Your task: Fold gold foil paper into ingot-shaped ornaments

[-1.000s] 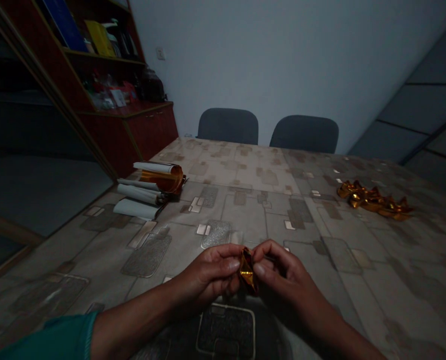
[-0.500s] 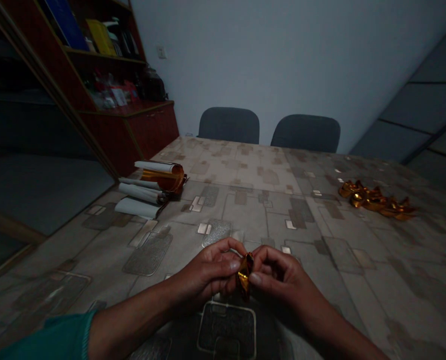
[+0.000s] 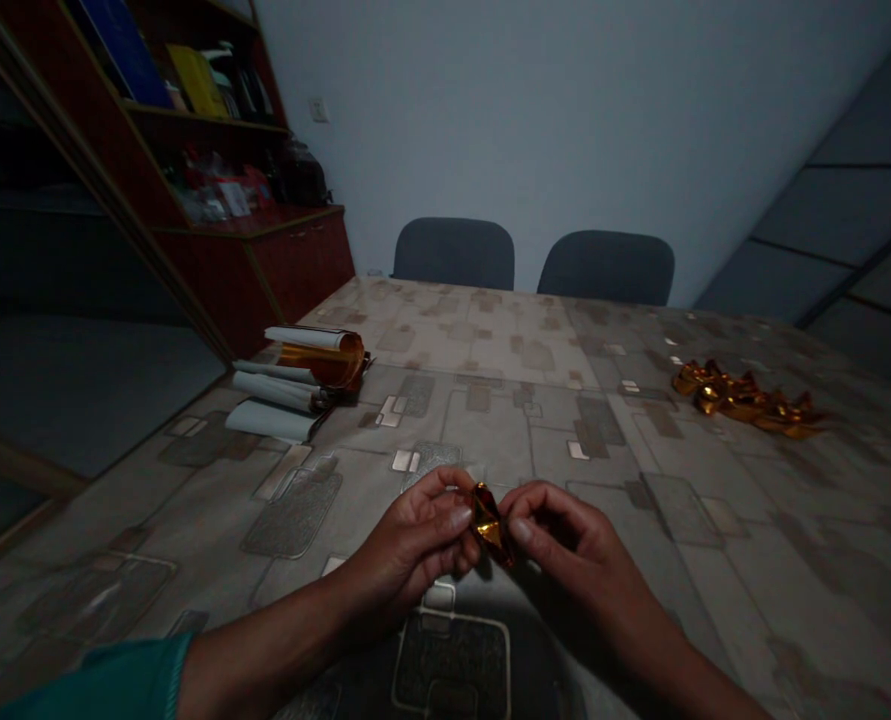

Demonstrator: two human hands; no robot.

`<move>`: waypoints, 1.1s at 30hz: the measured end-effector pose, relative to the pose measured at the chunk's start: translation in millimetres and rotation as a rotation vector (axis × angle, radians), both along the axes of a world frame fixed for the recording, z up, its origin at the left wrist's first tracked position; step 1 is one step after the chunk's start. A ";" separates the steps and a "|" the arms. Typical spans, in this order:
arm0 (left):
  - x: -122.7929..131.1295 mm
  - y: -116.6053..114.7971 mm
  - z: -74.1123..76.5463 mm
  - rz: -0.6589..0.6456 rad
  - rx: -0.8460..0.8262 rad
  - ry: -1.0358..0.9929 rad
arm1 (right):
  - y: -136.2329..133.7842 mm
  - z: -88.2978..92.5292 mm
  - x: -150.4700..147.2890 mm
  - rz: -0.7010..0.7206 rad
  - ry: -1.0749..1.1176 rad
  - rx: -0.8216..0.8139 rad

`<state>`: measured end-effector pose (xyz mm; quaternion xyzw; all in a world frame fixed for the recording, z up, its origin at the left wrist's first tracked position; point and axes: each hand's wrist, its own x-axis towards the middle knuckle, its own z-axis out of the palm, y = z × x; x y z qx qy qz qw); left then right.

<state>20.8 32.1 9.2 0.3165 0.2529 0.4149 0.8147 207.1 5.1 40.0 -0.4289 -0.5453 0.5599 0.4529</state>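
Fingertips point(image 3: 460, 518) of left hand point(image 3: 411, 545) and right hand point(image 3: 569, 535) curl closed, pinching crumpled gold foil point(image 3: 489, 524) above patterned tablecloth point(image 3: 715, 560); more foil pieces point(image 3: 745, 400) and rolled papers point(image 3: 287, 385) lie beyond, near red cabinet point(image 3: 295, 270).

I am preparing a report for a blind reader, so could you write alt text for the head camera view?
A left hand and right hand pinch a small folded piece of gold foil over a patterned table. Farther away on the table lie a row of crumpled gold foil pieces and white paper rolls beside a roll of gold foil.
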 end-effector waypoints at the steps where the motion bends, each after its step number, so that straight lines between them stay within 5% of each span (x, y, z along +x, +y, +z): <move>1: 0.7 -0.5 -0.5 0.018 0.027 0.016 | -0.6 1.9 0.2 -0.036 -0.054 0.031; 9: 4.4 -4.6 -4.8 0.145 0.166 0.083 | -6.4 0.1 -5.6 -0.155 -0.222 0.019; 28: 2.7 -1.8 -2.7 0.149 0.166 0.285 | -0.7 0.6 -0.9 -0.183 -0.375 0.319; 33: 3.6 -1.8 -0.4 0.134 0.177 0.297 | -0.8 -2.2 -1.6 -0.196 -0.366 0.279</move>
